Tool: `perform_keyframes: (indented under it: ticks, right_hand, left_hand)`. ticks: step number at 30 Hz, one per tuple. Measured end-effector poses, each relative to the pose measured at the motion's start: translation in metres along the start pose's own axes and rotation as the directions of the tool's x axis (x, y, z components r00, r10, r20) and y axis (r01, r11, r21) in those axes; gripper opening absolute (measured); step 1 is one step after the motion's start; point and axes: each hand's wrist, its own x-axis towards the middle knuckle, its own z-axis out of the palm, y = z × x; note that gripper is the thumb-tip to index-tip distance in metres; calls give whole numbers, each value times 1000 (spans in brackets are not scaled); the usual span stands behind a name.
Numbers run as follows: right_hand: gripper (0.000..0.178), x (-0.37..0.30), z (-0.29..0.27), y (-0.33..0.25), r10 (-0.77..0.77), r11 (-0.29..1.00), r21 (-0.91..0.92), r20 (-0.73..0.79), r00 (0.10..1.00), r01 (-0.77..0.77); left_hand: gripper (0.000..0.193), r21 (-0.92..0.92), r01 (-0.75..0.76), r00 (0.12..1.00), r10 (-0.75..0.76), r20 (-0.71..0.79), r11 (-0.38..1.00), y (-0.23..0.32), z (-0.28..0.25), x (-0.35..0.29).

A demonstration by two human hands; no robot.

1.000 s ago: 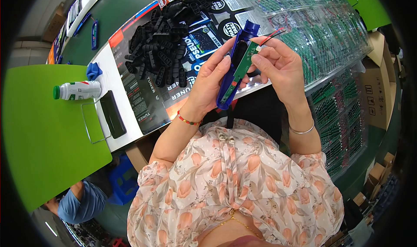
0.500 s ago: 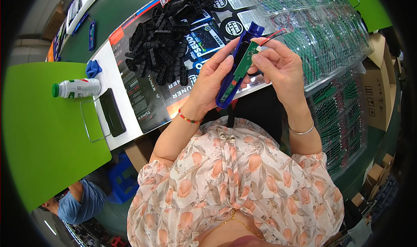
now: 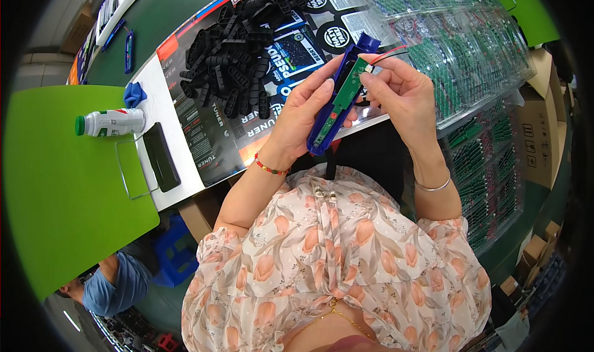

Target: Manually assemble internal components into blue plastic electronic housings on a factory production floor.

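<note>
My left hand [image 3: 307, 107] is closed around a long dark blue plastic housing [image 3: 317, 143], which it holds at a slant above the table's near edge. A narrow green circuit board [image 3: 348, 91] lies along the open side of the housing, its lower end down inside. My right hand [image 3: 400, 95] pinches the board's upper end, with the thumb by a small white connector [image 3: 369, 68]. Red and black wires [image 3: 392, 50] stick out from that end past my right fingers. Some right fingertips are hidden behind the board.
Black plastic parts [image 3: 232, 61] are heaped on printed sheets to the left. Clear trays of green circuit boards [image 3: 461, 67] lie at the right. A white bottle [image 3: 111, 123], a dark phone [image 3: 161, 157] and a blue crumpled piece [image 3: 133, 95] are farther left. Another person [image 3: 117, 287] is at lower left.
The upper end of the board sits slightly nearer the housing, and my right thumb has moved up by the connector. My left hand keeps its hold.
</note>
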Motion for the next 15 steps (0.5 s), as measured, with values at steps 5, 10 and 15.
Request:
perform_keyframes:
  ticks: [5, 10, 15]
  right_hand:
    - [28, 5, 1, 1, -31, 999, -20, 36, 999, 32]
    - [29, 7, -5, 11, -81, 997, -7, 68, 994, 82]
    - [29, 8, -4, 14, -104, 994, 22, 81, 991, 103]
  left_hand:
    - [46, -22, 1, 1000, -1, -14, 1000, -1, 1, 0]
    - [47, -51, 44, 998, -42, 39, 998, 3, 2, -1]
    - [49, -90, 80, 993, -71, 99, 993, 8, 0, -1]
